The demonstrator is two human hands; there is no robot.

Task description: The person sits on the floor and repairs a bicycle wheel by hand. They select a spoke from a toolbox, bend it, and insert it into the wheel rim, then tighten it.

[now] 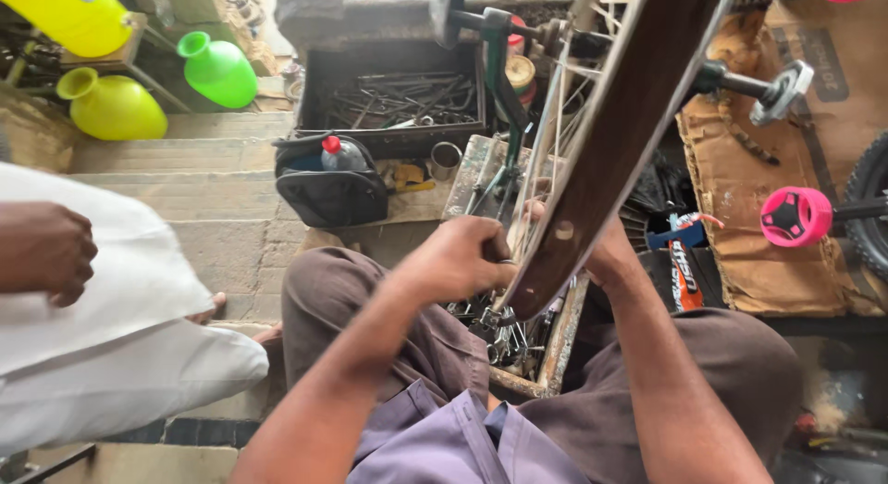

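Gripping the dark, curved metal bicycle wheel rim [618,133], the left hand [460,258] is curled into a closed grip at the rim's lower end, fingers wrapped over the thin silver spokes [546,151] on its inner side. The right hand [606,253] sits just across the rim from that grip, mostly hidden behind it, so I cannot tell whether it is closed or open. The rim rises from the two hands steeply up and away toward the top of the view. Directly below the grip stands a worn wooden tool box [555,355] filled with small metal tools, wedged between the person's knees in brown trousers. Beyond the grip lies a black soft bag [333,193] with a red-capped bottle, and further off an open dark metal tray of long spanners [398,96]. Well to the right of the grip sits a pink plastic wheel hub [795,216] on brown cardboard. Far to the left, another person's hand [42,253] rests on white cloth.
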